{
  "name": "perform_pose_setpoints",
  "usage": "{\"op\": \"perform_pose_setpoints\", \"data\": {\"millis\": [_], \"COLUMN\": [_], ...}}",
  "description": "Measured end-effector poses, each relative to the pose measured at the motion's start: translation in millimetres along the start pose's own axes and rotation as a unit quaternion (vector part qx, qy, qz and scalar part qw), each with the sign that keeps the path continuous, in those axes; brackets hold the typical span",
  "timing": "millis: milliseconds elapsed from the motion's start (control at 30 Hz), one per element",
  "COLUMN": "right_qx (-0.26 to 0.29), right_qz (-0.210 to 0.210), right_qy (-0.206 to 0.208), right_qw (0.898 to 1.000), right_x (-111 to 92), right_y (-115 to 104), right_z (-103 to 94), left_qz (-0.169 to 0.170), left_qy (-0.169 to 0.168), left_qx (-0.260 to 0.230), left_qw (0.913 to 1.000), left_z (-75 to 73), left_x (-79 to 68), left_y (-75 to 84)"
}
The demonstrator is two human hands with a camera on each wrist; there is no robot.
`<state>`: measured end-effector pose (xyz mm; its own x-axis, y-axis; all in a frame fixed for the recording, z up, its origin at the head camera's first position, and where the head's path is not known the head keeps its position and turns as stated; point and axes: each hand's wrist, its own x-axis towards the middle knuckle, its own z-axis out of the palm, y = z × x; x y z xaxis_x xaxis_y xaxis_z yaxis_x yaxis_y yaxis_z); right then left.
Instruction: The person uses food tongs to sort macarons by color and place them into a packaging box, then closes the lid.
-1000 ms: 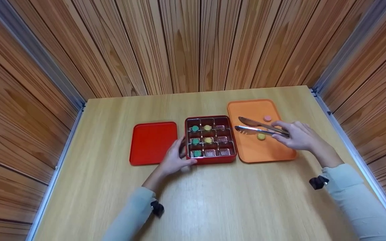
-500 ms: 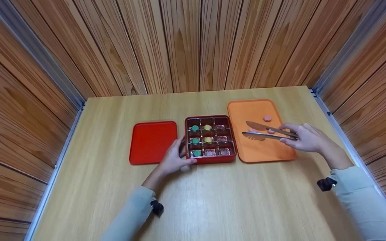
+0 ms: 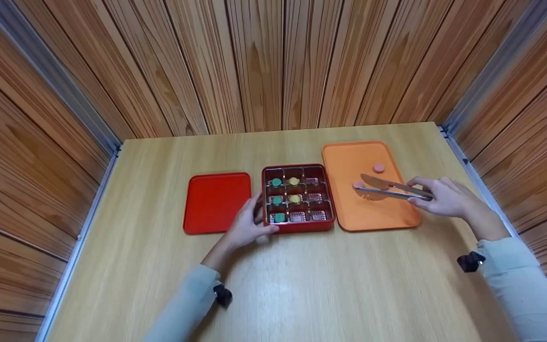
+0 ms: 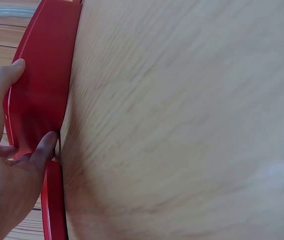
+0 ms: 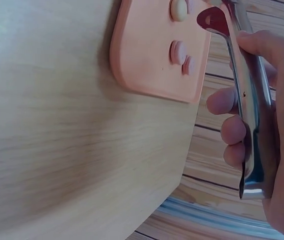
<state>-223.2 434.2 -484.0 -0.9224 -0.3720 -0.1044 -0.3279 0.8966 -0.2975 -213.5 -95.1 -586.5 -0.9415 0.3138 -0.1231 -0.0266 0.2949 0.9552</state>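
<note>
My left hand holds the front left corner of a red box, thumb along its front side; the left wrist view shows the thumb and fingers on the box wall. Inside a clear divided insert are several green macarons and yellow macarons. My right hand grips metal tongs, their arms spread, over the orange tray. Pink macarons lie on that tray. The right wrist view also shows a yellow macaron there, close to the tong tips.
A shallow red lid lies left of the box, by my left hand. The box stands right beside the orange tray. Wooden panels rise behind the table and on both sides.
My right hand has drawn the tongs to the right across the orange tray, away from the box. A pink macaron that the tongs covered now shows. My left hand stays on the box.
</note>
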Motion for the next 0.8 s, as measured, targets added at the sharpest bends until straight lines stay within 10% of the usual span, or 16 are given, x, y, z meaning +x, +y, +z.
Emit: {"op": "perform_pose_setpoints", "data": {"millis": [800], "right_qx": [0.018], "right_qz": [0.052], "right_qy": [-0.066], "right_qw": [0.996], "right_x": [4.6], "right_y": [8.2], "right_z": [1.2], "left_qz": [0.006], "left_qy": [0.001], "left_qx": [0.000], "left_qw": [1.0000], "left_z": [0.1], "left_x": [0.3], "left_y": [-0.5]}}
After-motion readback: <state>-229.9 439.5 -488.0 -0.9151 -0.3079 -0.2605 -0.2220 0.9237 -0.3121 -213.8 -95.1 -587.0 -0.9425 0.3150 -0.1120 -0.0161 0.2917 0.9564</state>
